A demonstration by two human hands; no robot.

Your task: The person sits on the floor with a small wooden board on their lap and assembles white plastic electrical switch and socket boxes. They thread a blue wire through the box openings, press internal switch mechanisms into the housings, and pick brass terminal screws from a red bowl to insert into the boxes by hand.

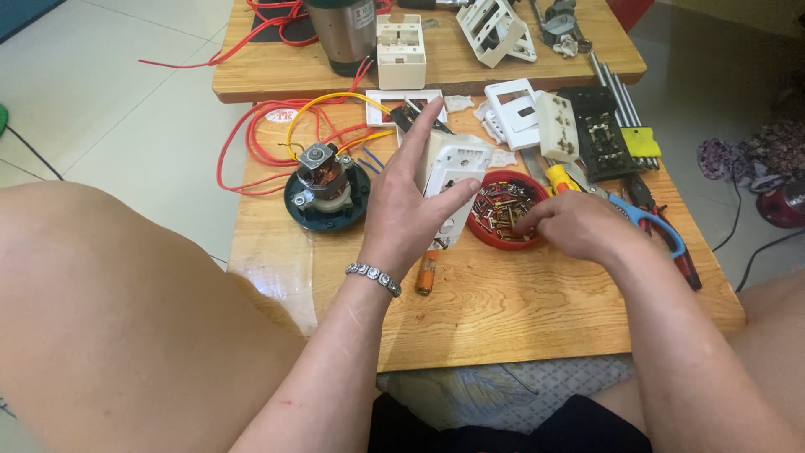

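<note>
My left hand [408, 201] grips a white plastic socket housing [453, 168], holding it upright over the wooden table [503, 310]. My right hand [579, 225] reaches into a round red dish [482, 235] filled with several small screws, its fingertips pinched together among them. Whether a screw is between the fingers is hidden. An orange screwdriver handle [426, 273] lies on the table just below my left hand.
A small electric motor on a dark green base [327, 189] sits left, with red and yellow wires [277, 143] around it. White socket plates [520, 109], a black switch body [602, 130], pliers and blue-handled scissors [654, 222] lie right. A steel cylinder [342, 33] stands behind.
</note>
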